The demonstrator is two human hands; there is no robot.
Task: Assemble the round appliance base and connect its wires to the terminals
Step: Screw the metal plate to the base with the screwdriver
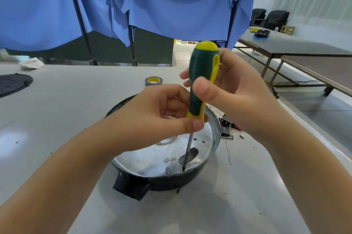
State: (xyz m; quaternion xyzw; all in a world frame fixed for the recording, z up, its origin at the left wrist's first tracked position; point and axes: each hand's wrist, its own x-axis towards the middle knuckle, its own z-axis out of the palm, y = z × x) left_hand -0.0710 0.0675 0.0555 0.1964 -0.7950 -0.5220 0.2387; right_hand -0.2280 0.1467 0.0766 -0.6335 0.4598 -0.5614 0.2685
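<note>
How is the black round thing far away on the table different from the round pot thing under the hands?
The flat black disc lies at the table's far left edge, untouched; the round base sits near, under both hands, with the screwdriver tip inside it. The disc looks flat and all black; the base is a deep bowl, shiny metal inside, black outside. Both are round and rest on the grey table.

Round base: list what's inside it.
Inside the round base: the screwdriver tip, small metal discs, holes. The left hand and right hand, gripping the screwdriver, cover its far part.
</note>
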